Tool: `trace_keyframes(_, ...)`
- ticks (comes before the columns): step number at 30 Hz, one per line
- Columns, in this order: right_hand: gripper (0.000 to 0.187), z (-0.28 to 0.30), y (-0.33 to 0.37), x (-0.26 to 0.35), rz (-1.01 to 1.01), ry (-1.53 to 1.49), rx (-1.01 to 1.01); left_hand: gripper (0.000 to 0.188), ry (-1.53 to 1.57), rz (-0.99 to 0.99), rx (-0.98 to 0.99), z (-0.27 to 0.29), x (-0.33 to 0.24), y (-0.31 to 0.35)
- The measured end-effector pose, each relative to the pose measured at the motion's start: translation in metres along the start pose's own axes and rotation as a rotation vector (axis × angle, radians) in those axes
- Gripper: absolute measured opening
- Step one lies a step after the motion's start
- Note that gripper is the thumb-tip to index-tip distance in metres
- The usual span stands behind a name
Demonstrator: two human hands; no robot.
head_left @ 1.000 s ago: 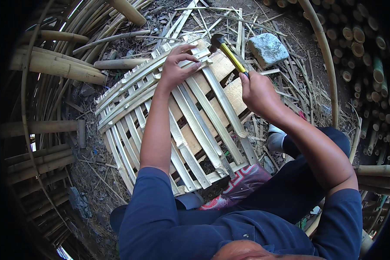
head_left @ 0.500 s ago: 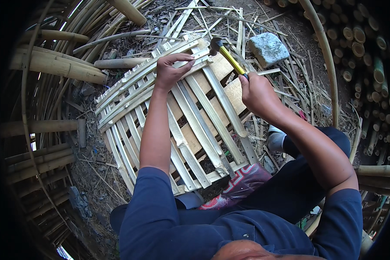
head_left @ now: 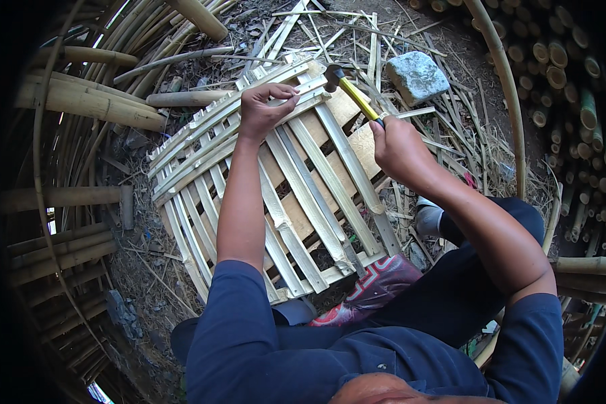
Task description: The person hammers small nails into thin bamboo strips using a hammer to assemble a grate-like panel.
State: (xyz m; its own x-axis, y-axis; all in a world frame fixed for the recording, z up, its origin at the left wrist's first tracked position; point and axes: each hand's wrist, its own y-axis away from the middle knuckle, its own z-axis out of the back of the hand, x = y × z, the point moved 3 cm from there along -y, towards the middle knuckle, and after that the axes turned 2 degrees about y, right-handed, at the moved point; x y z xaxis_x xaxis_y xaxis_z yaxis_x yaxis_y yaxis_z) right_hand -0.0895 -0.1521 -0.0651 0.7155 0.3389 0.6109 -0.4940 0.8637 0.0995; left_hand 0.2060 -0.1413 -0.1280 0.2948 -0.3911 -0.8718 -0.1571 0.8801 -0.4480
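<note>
A panel of pale bamboo slats (head_left: 350, 156) lies before me, with several crosswise strips (head_left: 196, 156) layered along its far side. Over those strips, my left hand (head_left: 262, 113) has its thumb and forefinger drawn together in a pinch; whatever is between the tips is too small to make out. My right hand (head_left: 402, 151) is wrapped round the handle of a hammer (head_left: 358, 99) with a yellow grip and a dark head. The hammer head is at the far right corner of the panel, close to the strip ends and right of my left fingertips.
Beyond the panel's right corner sits a pale stone block (head_left: 417, 77). Loose bamboo strips (head_left: 374, 50) litter the ground behind. Thick bamboo poles (head_left: 91, 101) stand at the left, and a stack of cut bamboo (head_left: 586, 111) fills the right. A patterned red cloth (head_left: 370, 289) touches the near edge.
The hammer and my right hand have shifted very slightly to the left. My left hand has barely moved and keeps its pinch; the panel stays put.
</note>
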Motion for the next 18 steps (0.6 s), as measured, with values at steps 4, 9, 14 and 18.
trace_keyframes(4, 0.038, -0.003, 0.000, -0.005, 0.003, -0.004, 0.002, 0.015, 0.018, 0.043, -0.008, -0.002, -0.004, 0.000)
trace_keyframes(9, 0.039, -0.005, 0.000, -0.004, -0.001, -0.002, 0.009, 0.015, 0.123, 0.096, -0.069, -0.004, -0.006, 0.000)
trace_keyframes(14, 0.040, -0.005, 0.000, -0.004, -0.006, 0.008, 0.008, 0.021, -0.054, 0.111, 0.005, -0.004, -0.008, 0.002)
trace_keyframes(18, 0.040, -0.006, 0.000, -0.005, -0.004, 0.009, 0.016, 0.025, -0.104, 0.110, 0.036, -0.004, -0.011, -0.001)
